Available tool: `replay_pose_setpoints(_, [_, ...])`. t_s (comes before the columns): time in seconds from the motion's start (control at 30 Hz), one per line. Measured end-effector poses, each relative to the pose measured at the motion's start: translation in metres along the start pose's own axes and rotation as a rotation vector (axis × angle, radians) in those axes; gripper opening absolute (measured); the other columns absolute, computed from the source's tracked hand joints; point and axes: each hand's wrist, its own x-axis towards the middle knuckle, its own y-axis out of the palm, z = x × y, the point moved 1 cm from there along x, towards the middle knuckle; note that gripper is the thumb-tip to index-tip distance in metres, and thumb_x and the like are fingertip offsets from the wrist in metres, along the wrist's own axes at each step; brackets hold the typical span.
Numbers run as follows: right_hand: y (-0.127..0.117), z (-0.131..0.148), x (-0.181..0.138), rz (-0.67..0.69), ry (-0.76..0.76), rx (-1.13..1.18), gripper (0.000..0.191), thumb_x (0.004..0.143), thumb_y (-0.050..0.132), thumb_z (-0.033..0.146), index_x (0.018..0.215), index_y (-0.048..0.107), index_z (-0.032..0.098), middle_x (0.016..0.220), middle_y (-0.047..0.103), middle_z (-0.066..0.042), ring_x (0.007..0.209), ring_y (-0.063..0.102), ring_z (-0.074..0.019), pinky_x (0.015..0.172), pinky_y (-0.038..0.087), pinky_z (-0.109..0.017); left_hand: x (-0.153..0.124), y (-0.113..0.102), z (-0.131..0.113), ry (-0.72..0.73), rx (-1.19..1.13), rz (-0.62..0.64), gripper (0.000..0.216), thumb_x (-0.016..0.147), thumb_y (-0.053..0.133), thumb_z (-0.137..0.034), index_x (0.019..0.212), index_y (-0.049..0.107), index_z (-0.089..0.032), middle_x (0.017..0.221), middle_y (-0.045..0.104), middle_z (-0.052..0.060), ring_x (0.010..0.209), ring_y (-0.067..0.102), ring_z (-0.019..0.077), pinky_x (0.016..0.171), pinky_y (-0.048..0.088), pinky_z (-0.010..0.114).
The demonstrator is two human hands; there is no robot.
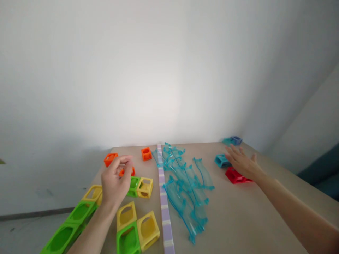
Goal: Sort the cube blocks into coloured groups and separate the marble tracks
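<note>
My left hand [116, 180] hovers over the left part of the table, fingers curled in a pinch; something small may sit at the fingertips, but I cannot make it out. An orange cube block [122, 171] lies just beyond it, and green [133, 186] and yellow [145, 187] hollow blocks lie to its right. My right hand [242, 163] reaches far right with fingers stretched out flat. It lies over a red block [235, 176] and touches a teal block [221, 161].
A pile of clear blue curved track pieces [185, 183] lies in the middle beside a long lilac strip [164, 204]. More green [79, 215] and yellow [148, 229] blocks sit at the near left, orange cubes [146, 153] farther back, and a purple block [235, 140] at the far corner. A white wall stands behind the table [238, 218].
</note>
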Motion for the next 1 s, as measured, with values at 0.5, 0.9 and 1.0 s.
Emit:
replay_pose_setpoints(0.5, [-0.067, 0.275, -0.030, 0.073, -0.777, 0.285, 0.035, 0.088, 0.050, 0.028, 0.119, 0.063, 0.019, 0.120, 0.067, -0.011, 0.116, 0.059, -0.0243, 0.100, 0.041, -0.036, 0.007, 0.008, 0.036, -0.149, 0.748, 0.267, 0.029, 0.077, 0.052, -0.027, 0.096, 0.068, -0.013, 0.098, 0.068, 0.014, 0.105, 0.058, 0.0307, 0.098, 0.041, 0.043])
replay_pose_setpoints(0.9, [0.002, 0.365, 0.040, 0.222, -0.639, 0.136, 0.036, 0.075, 0.063, 0.014, 0.111, 0.064, 0.017, 0.116, 0.066, -0.015, 0.114, 0.058, -0.0322, 0.101, 0.034, -0.058, 0.005, 0.014, 0.043, -0.459, 0.692, 0.332, 0.037, 0.076, 0.055, -0.028, 0.109, 0.058, -0.011, 0.115, 0.066, 0.021, 0.108, 0.062, 0.0298, 0.089, 0.045, 0.035])
replay_pose_setpoints(1.0, [0.005, 0.376, 0.040, 0.164, -0.544, 0.193, 0.028, 0.077, 0.059, 0.015, 0.105, 0.064, 0.012, 0.112, 0.067, -0.018, 0.112, 0.058, -0.0346, 0.103, 0.026, -0.062, 0.003, 0.015, 0.043, -0.468, 0.684, 0.316, 0.027, 0.076, 0.057, -0.030, 0.099, 0.059, -0.015, 0.103, 0.069, 0.018, 0.101, 0.064, 0.0292, 0.083, 0.046, 0.035])
